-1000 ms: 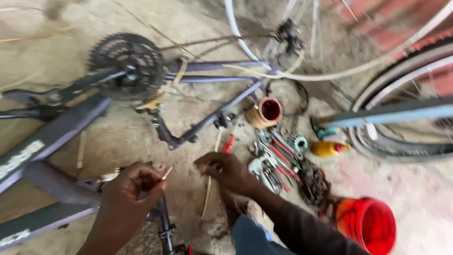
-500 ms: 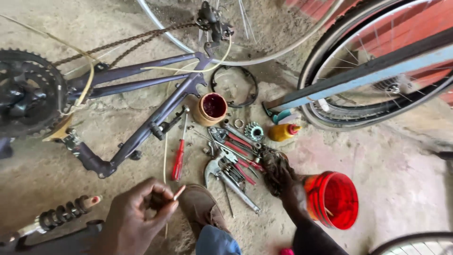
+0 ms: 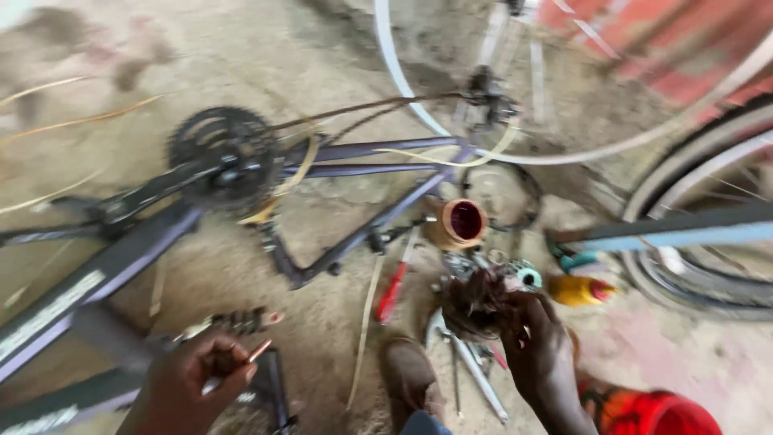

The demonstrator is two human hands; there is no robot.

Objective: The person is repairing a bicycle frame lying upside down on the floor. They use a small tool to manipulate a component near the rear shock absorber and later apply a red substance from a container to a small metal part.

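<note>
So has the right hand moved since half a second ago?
Yes. The right hand was down among the tools by the red bucket; now it is raised beside it, holding a dark greasy clump below the brown cup.

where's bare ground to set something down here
Bare ground lies above the chainring, and more right of the yellow bottle. It is crowded around the right hand, with tools, the cup and the red bucket.

Purple bike frame (image 3: 354, 234) lying on dirt ground (image 3: 266, 56), red screwdriver (image 3: 392, 292), orange tub (image 3: 457, 223), yellow bottle (image 3: 578, 291), red bucket (image 3: 656, 412).
</note>
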